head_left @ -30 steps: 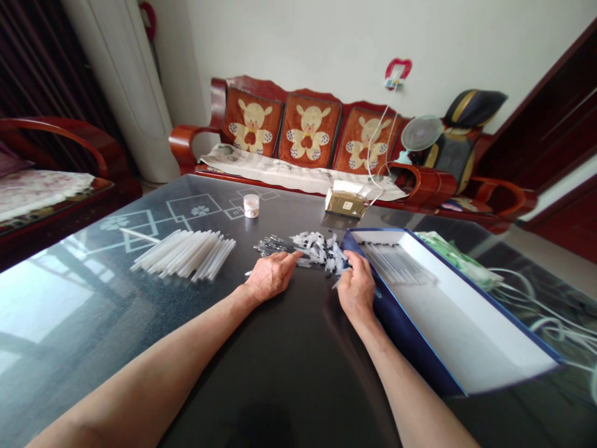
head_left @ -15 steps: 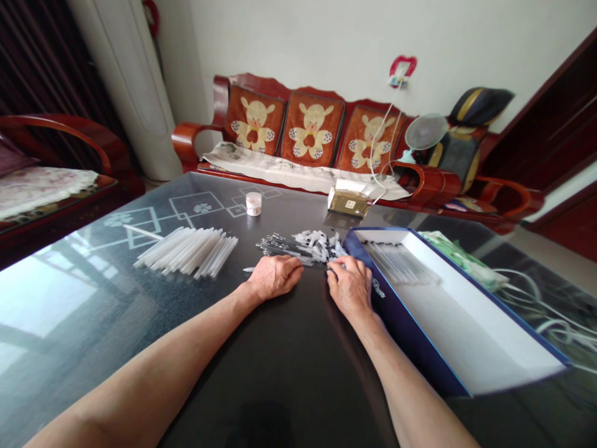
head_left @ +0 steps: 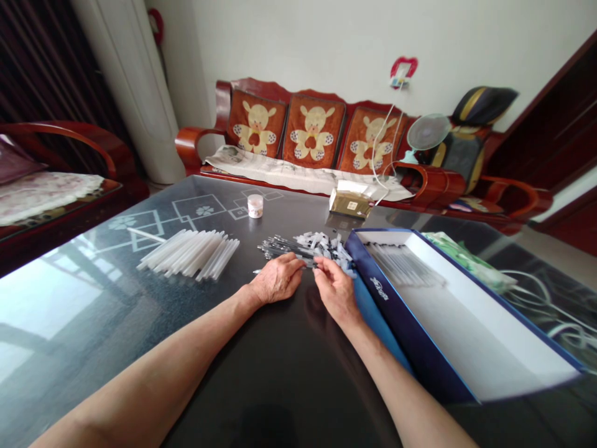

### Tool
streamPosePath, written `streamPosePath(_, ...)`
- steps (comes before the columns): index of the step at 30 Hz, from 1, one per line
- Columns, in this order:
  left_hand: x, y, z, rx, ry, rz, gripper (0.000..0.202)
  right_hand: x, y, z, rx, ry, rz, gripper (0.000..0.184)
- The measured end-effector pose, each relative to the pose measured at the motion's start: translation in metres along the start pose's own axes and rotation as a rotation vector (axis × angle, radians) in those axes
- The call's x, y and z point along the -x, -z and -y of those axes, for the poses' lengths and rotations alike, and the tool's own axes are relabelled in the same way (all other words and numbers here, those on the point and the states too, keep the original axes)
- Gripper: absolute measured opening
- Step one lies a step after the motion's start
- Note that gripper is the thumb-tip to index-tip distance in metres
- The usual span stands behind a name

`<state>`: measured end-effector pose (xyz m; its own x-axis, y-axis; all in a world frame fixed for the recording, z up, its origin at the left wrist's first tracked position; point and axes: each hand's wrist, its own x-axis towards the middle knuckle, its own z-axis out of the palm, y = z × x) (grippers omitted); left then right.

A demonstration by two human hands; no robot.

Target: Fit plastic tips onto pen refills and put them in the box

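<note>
My left hand (head_left: 277, 280) rests on the dark table at the near edge of a heap of thin dark rods and small white plastic pieces (head_left: 317, 246). A thin rod (head_left: 310, 264) seems to run from under its fingers to my right hand (head_left: 336, 289), whose fingertips pinch at it. Part of that rod is hidden by my fingers. To the left lies a bundle of translucent white tubes (head_left: 189, 254). A blue box with a white inside (head_left: 448, 317) stands just right of my right hand, holding a row of thin tubes (head_left: 405, 266).
The glass table top (head_left: 93, 274) has a printed pattern. On it stand a small white jar (head_left: 255, 206) and a cardboard packet (head_left: 351, 203). A green-wrapped package (head_left: 469, 261) and white cables (head_left: 550, 305) lie to the right. A red wooden sofa (head_left: 298, 130) stands behind the table.
My right hand has moved left, away from the blue box and closer to my left hand. Its fingers now meet the rod at the heap's front edge.
</note>
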<state>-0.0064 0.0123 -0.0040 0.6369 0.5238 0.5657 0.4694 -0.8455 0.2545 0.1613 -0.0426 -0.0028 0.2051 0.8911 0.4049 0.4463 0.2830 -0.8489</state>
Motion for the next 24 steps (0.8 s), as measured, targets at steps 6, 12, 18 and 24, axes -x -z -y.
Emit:
streamPosePath(6,0.001,0.002,-0.003,0.009,0.052,0.018,0.028,0.002,-0.009,-0.004,-0.428,-0.325,-0.003,0.031)
streamPosePath(12,0.002,0.001,-0.003,-0.01,0.039,0.014,0.03,0.0,-0.008,-0.006,-0.443,-0.332,-0.055,0.035)
streamPosePath(18,0.002,0.001,-0.003,-0.006,0.037,0.024,0.029,0.001,-0.011,-0.01,-0.398,-0.293,-0.018,0.032)
streamPosePath(24,0.001,0.002,-0.004,-0.017,0.033,0.049,0.029,0.001,-0.011,-0.01,-0.347,-0.267,0.004,0.031)
